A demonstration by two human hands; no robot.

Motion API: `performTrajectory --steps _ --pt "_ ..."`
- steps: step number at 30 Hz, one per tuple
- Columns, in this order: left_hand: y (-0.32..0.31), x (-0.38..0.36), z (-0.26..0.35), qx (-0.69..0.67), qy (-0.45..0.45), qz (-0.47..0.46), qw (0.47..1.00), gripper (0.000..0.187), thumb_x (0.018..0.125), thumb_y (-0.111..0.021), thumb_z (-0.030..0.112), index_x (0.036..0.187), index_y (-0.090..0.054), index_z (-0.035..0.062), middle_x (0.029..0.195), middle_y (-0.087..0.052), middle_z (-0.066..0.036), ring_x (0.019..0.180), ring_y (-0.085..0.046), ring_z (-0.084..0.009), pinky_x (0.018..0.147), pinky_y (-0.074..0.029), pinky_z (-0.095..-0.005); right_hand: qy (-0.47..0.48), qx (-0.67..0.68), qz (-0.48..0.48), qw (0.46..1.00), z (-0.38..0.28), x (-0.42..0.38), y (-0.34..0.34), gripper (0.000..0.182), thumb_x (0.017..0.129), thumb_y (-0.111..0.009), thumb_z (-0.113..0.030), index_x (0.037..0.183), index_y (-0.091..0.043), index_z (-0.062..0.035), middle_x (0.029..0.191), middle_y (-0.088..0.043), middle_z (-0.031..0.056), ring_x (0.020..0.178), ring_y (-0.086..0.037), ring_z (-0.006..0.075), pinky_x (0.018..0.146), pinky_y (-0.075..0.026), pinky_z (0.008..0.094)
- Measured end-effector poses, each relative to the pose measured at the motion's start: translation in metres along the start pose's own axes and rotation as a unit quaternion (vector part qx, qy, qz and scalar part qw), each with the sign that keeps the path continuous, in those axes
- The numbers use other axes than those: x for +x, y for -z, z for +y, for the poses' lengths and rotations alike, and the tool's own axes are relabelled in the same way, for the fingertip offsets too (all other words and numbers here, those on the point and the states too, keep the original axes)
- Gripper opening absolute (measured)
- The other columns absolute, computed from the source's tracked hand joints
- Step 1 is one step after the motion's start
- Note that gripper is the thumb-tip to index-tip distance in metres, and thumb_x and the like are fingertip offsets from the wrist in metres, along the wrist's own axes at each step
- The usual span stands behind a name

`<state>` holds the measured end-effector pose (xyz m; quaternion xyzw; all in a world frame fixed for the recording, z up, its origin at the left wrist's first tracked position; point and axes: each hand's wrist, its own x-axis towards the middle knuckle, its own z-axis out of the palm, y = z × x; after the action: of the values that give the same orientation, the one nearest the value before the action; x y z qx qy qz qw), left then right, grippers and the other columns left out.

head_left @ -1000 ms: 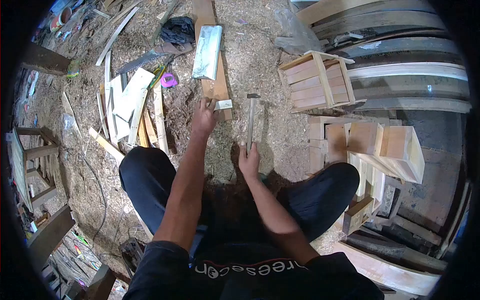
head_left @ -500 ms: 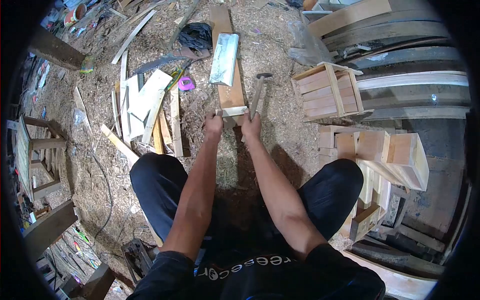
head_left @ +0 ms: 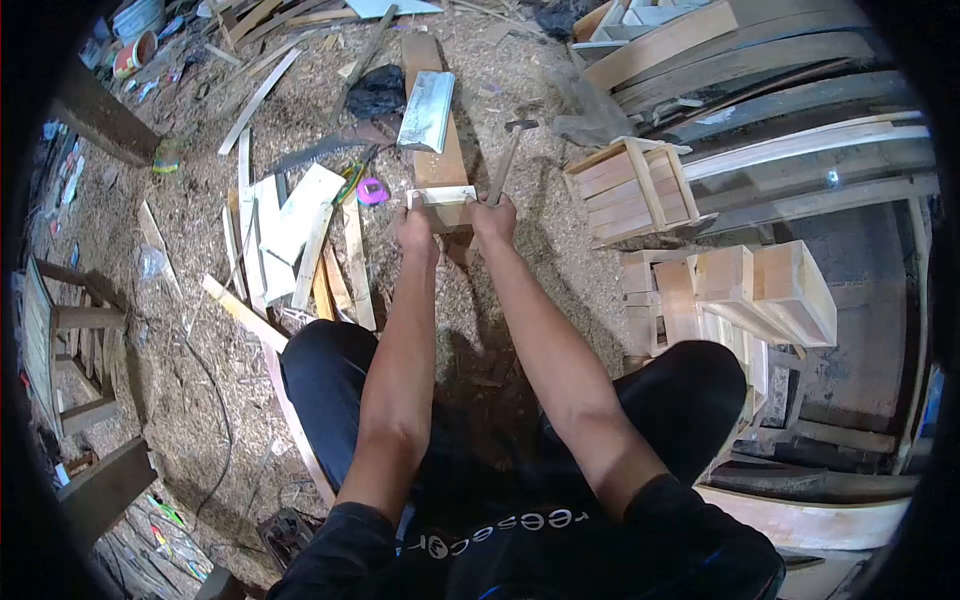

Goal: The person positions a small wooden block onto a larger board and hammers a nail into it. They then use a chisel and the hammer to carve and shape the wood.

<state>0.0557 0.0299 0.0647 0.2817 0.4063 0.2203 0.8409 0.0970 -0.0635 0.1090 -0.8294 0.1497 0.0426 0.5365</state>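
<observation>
My left hand point(head_left: 416, 232) is closed round the left end of a small wooden box-like piece point(head_left: 445, 218) with a pale top edge. At the piece's right end, my right hand point(head_left: 493, 220) is closed round the handle of a hammer point(head_left: 505, 168), its head pointing up and away from me. The fingers of that hand also touch the wood. Just beyond the piece, a long brown plank point(head_left: 440, 172) lies on the ground. A whitish board point(head_left: 427, 112) rests across it. How the underside of the piece sits is hidden.
Left of the plank lie a pink tape measure point(head_left: 371, 192), a black plastic bag point(head_left: 376, 92) and white board offcuts point(head_left: 302, 205). On the right stand a slatted wooden crate point(head_left: 635, 190) and pale wooden boxes point(head_left: 765, 290). A wooden stool point(head_left: 75, 340) is at far left.
The view has shifted slightly, so the surroundings sit a little differently. Both hands have tilted the wooden piece, showing more of its near face. The hammer remains in my right hand.
</observation>
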Motion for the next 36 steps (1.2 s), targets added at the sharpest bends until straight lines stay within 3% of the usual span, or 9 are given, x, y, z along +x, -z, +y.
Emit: performTrajectory --steps 5,7,17,23,27,29,31,33,36 --pt "-0.02 0.011 0.012 0.029 -0.036 -0.052 0.998 0.047 0.098 -0.064 0.03 0.13 -0.052 -0.0028 0.118 -0.063 -0.015 0.103 -0.061 -0.0216 0.087 -0.05 -0.0349 0.016 0.031 0.033 0.999 -0.008 0.032 -0.005 0.022 0.077 -0.079 -0.009 0.091 -0.063 -0.0046 0.084 -0.068 0.0074 0.076 -0.064 0.0191 0.071 -0.051 0.035" --pt "-0.026 0.008 0.019 0.061 -0.047 -0.013 0.997 0.05 0.097 -0.064 0.032 0.129 -0.052 -0.0053 0.117 -0.063 -0.015 0.103 -0.06 -0.0212 0.086 -0.05 -0.0347 0.017 0.067 0.026 0.997 -0.014 0.031 -0.003 0.027 0.073 -0.082 -0.014 0.089 -0.063 -0.0051 0.083 -0.07 0.0118 0.079 -0.068 0.0265 0.074 -0.053 0.039" --pt "-0.002 0.061 -0.025 0.205 -0.075 0.011 0.976 0.032 0.093 -0.071 0.027 0.105 -0.065 -0.0021 0.097 -0.067 -0.009 0.087 -0.061 -0.016 0.077 -0.05 -0.0326 -0.046 0.115 0.002 0.992 0.044 0.08 -0.036 0.026 0.078 -0.079 -0.001 0.092 -0.057 -0.0049 0.084 -0.064 0.0048 0.075 -0.062 0.0174 0.073 -0.051 0.0335" --pt "-0.024 0.117 -0.038 0.269 -0.132 -0.004 0.954 0.036 0.093 -0.071 0.032 0.104 -0.068 -0.002 0.091 -0.07 -0.008 0.08 -0.064 -0.017 0.071 -0.051 -0.0334 0.049 0.064 -0.01 0.997 0.068 0.143 -0.07 0.027 0.075 -0.083 -0.01 0.089 -0.06 -0.0046 0.089 -0.069 0.0109 0.081 -0.069 0.0295 0.073 -0.052 0.041" --pt "-0.024 0.1 -0.029 0.535 -0.111 0.054 0.836 0.044 0.086 -0.073 0.041 0.097 -0.072 -0.0017 0.083 -0.072 -0.018 0.076 -0.07 -0.0289 0.073 -0.053 -0.0398 0.006 0.058 -0.024 0.998 0.071 0.13 -0.057 0.028 0.077 -0.083 -0.014 0.092 -0.061 -0.005 0.093 -0.068 0.0136 0.089 -0.067 0.0316 0.08 -0.051 0.044" --pt "-0.031 0.094 -0.018 0.685 -0.126 0.025 0.717 0.041 0.087 -0.072 0.039 0.102 -0.072 0.0004 0.082 -0.072 -0.019 0.077 -0.07 -0.0368 0.076 -0.054 -0.0439 -0.038 0.052 -0.044 0.997 0.065 0.127 -0.052 0.03 0.078 -0.082 -0.016 0.097 -0.061 -0.0053 0.096 -0.067 0.0158 0.093 -0.067 0.0337 0.081 -0.051 0.0453" --pt "-0.042 0.083 -0.015 0.707 -0.145 0.049 0.69 0.041 0.084 -0.073 0.035 0.105 -0.07 0.0001 0.094 -0.072 -0.021 0.09 -0.069 -0.039 0.083 -0.054 -0.0451 0.005 -0.053 -0.039 0.998 0.06 0.127 -0.052 0.029 0.081 -0.079 -0.017 0.099 -0.06 -0.0047 0.098 -0.067 0.0172 0.095 -0.066 0.0366 0.081 -0.05 0.0473" --pt "-0.048 0.08 -0.013 0.678 -0.479 -0.02 0.557 0.038 0.082 -0.076 0.03 0.107 -0.07 0.0024 0.112 -0.068 -0.02 0.103 -0.065 -0.0394 0.089 -0.052 -0.0436 -0.008 -0.03 -0.054 0.998 0.055 0.117 -0.054 0.026 0.083 -0.077 -0.016 0.098 -0.06 -0.0045 0.098 -0.066 0.0175 0.095 -0.065 0.038 0.081 -0.05 0.0481" --pt "-0.047 0.09 -0.007 0.652 -0.368 -0.184 0.637 0.038 0.078 -0.075 0.021 0.112 -0.067 0.0053 0.123 -0.063 -0.018 0.116 -0.058 -0.0396 0.097 -0.048 -0.047 0.016 -0.023 -0.063 0.998 0.051 0.109 -0.053 0.021 0.085 -0.073 -0.014 0.098 -0.059 -0.0037 0.097 -0.064 0.0184 0.096 -0.063 0.04 0.081 -0.049 0.0498"
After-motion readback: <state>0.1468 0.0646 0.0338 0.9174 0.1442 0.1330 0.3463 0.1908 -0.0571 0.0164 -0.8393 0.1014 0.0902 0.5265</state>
